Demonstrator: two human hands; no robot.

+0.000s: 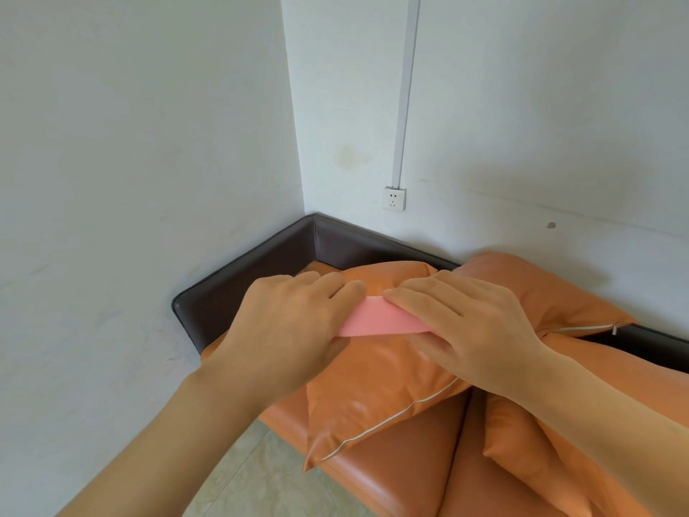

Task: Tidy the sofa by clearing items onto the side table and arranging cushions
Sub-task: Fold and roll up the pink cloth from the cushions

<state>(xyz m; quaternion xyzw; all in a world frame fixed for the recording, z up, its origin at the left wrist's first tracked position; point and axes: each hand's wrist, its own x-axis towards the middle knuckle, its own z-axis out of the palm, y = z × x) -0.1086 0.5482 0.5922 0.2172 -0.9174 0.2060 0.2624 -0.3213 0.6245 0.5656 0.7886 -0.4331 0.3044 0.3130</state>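
1. While your left hand [294,322] and right hand [458,322] both lie over the pink strip [384,322], it rests across the top of the orange cushion [373,382] at the sofa's corner end; fingers are flat and close together, pressing down, and whether any of them curl under the strip is hidden.
2. If you lift with flat palms alone, the strip may slip out and drop into the gap behind the cushion, against the dark armrest [238,285].
3. Because the cushion's cover looks glossy and it overhangs the sofa seat [406,453] edge, a downward push could tip it toward the floor [257,475].
4. The second cushion [551,292] touches this one on your right; dragging one may pull the other askew.
5. The side table is not in view, so you carry blind until you turn.
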